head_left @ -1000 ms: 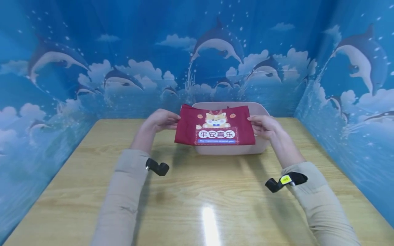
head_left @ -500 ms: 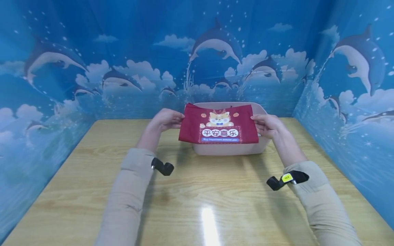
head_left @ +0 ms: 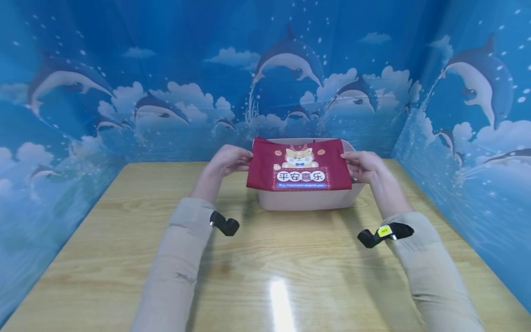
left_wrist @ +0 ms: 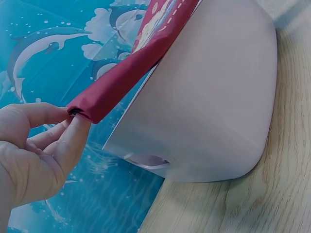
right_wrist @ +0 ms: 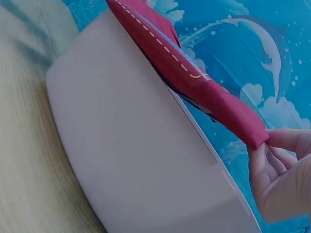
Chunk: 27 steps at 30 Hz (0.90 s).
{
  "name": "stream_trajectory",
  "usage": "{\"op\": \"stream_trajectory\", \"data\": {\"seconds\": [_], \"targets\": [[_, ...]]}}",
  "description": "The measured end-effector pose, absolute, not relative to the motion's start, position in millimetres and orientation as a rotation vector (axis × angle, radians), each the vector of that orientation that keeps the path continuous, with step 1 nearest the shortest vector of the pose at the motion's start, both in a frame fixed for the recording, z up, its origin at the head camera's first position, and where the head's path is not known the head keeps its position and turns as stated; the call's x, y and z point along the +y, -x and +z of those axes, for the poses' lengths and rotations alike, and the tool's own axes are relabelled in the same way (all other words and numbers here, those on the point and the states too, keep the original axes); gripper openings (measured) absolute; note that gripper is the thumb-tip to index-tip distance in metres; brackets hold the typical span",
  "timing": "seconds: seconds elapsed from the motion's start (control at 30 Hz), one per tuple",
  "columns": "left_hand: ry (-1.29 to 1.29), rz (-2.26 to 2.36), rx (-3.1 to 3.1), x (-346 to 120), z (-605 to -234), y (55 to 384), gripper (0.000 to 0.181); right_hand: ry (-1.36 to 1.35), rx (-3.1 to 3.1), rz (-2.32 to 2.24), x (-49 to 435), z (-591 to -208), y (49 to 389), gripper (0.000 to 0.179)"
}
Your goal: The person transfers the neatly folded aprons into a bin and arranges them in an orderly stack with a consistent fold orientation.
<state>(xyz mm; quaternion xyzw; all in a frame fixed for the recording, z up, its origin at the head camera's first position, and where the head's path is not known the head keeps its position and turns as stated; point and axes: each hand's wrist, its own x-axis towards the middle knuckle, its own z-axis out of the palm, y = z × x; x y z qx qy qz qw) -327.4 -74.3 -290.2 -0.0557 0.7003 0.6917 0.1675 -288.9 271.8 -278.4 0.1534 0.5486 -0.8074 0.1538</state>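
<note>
A folded dark red cloth (head_left: 263, 166) with a cartoon puppy and lettering printed on it is stretched between my two hands over a pale pink bin (head_left: 307, 201). My left hand (head_left: 231, 159) pinches the cloth's left end between thumb and fingers. At the opposite end my right hand (head_left: 364, 166) pinches the edge the same way. The left wrist view shows the folded layers of the cloth (left_wrist: 109, 87) just above the bin's rim. In the right wrist view the cloth (right_wrist: 228, 109) slants along the rim. Most of the bin's inside is hidden behind it.
The bin stands at the back of a wooden table (head_left: 232, 258), close to a blue dolphin-printed backdrop (head_left: 186, 124). The backdrop also rises along the left and right sides. A hand hole (left_wrist: 148, 160) shows in the bin's end.
Both hands have moved the cloth slightly right and up over the bin, the left hand more than the right. More of the bin's front wall shows beneath it. Both grips stay the same.
</note>
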Motion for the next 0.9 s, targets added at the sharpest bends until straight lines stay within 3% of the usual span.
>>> {"op": "stream_trajectory", "data": {"seconds": [0.27,0.43,0.6,0.73,0.9], "targets": [[0.147,1.996,2.005,-62.2,-289.5,332.5,0.031,-0.471,1.708,-2.251,279.9,-271.9,298.1,0.028],[0.157,1.996,2.027,-50.8,-289.1,336.7,0.030,-0.532,1.851,-2.204,285.0,-269.1,304.0,0.011],[0.186,2.008,2.037,-41.7,-290.8,339.6,0.027,-0.580,1.987,-2.134,289.8,-270.5,308.7,0.027],[0.195,1.999,2.065,-37.2,-292.6,341.2,0.025,-0.574,2.022,-2.129,292.5,-271.7,312.6,0.007],[0.217,1.975,2.122,-33.4,-294.6,342.3,0.022,-0.591,2.083,-2.092,290.2,-273.4,315.8,0.005]]}}
